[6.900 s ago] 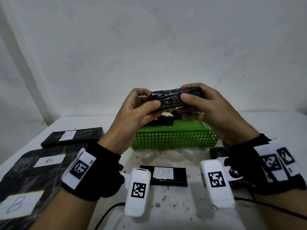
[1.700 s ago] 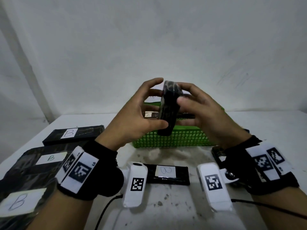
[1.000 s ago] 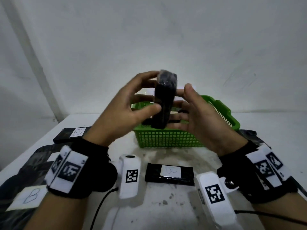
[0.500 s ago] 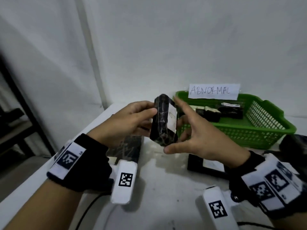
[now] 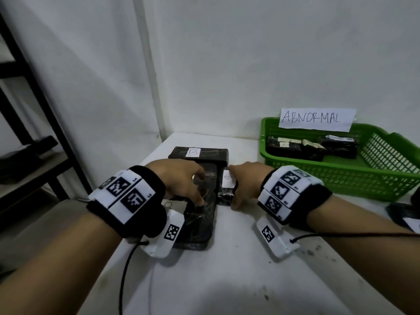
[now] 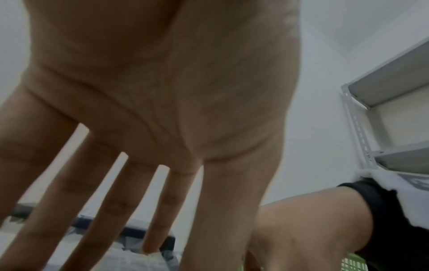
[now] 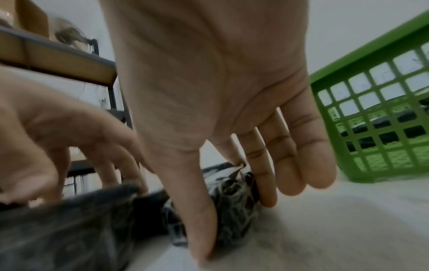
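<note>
Setting the small labelled packet (image 5: 228, 183) down beside the large wrapped pack (image 5: 201, 226)
Right hand (image 5: 246, 179) pinches it; left hand (image 5: 179, 179) rests spread fingers on the pack. Next: likely a clean release.

Small black wrapped packet (image 5: 225, 197), white label (image 5: 228, 182) up, lying on table (image 5: 227, 264), beside larger pack (image 5: 201, 226)
</note>
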`<state>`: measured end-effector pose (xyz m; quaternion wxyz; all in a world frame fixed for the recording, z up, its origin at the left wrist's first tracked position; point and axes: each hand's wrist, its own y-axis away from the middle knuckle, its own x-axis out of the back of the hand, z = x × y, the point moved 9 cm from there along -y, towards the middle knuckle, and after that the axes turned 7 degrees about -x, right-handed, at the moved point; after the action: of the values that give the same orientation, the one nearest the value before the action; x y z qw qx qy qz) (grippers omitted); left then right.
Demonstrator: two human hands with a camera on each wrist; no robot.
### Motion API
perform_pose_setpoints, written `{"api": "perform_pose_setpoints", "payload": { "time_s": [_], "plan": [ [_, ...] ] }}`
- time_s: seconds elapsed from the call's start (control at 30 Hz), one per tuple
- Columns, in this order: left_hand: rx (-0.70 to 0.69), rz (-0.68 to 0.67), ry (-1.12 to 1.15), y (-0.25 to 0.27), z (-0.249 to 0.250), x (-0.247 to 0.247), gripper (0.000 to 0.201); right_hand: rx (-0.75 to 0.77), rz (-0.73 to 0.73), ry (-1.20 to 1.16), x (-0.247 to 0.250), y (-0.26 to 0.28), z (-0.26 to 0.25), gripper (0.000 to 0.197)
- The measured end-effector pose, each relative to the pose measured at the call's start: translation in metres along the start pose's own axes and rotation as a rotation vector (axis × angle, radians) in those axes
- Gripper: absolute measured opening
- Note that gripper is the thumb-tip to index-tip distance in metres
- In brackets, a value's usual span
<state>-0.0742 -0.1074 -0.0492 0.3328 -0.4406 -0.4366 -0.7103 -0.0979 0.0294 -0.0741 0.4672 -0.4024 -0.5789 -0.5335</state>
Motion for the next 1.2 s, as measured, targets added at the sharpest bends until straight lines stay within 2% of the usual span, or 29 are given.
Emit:
{"api": "perform_pose_setpoints", "payload": {
  "time_s": [0.07, 0.2, 0.3, 0.4, 0.5, 0.6, 0.73, 0.83, 0.9, 1.03, 1.1, 1.2],
  "plan": [
    [0.003, 0.011, 0.029, 0.002, -0.001, 0.0, 0.071, 0.01, 0.054, 0.003, -0.002, -0.003, -0.004, 0.079],
    [-0.047, 0.164, 0.029, 0.008, 0.007, 0.014, 0.061, 0.041, 0.153, 0.023, 0.001, 0.015, 0.002, 0.097],
    [-0.128, 0.285, 0.062, 0.015, 0.032, 0.029, 0.057, 0.015, 0.193, -0.023, 0.012, 0.039, 0.028, 0.086],
    [-0.252, 0.333, 0.105, 0.019, 0.077, 0.037, 0.049, -0.077, 0.181, -0.071, 0.021, 0.063, 0.075, 0.069],
    [-0.338, 0.298, 0.207, 0.014, 0.123, 0.029, 0.041, -0.169, 0.11, -0.104, 0.014, 0.085, 0.126, 0.063],
    [-0.363, 0.177, 0.251, -0.006, 0.161, 0.0, 0.04, -0.236, 0.09, -0.259, -0.002, 0.109, 0.171, 0.052],
    [-0.266, 0.028, 0.252, -0.044, 0.171, -0.044, 0.045, -0.256, 0.037, -0.327, -0.035, 0.124, 0.196, 0.055],
    [-0.194, 0.06, 0.14, -0.066, 0.168, -0.055, 0.05, -0.259, 0.018, -0.385, -0.048, 0.127, 0.207, 0.055],
    [-0.175, 0.08, 0.131, -0.072, 0.167, -0.059, 0.052, -0.251, 0.018, -0.411, -0.05, 0.128, 0.21, 0.046],
    [-0.199, 0.068, 0.35, -0.076, 0.168, -0.065, 0.043, -0.257, 0.02, -0.547, -0.058, 0.133, 0.216, 0.042],
    [-0.242, 0.089, 0.567, -0.073, 0.171, -0.064, 0.028, -0.26, 0.102, -0.8, -0.055, 0.138, 0.225, 0.04],
    [-0.316, 0.112, 0.993, -0.066, 0.174, -0.059, 0.009, -0.241, 0.206, -1.319, -0.054, 0.145, 0.236, 0.034]
  ]
}}
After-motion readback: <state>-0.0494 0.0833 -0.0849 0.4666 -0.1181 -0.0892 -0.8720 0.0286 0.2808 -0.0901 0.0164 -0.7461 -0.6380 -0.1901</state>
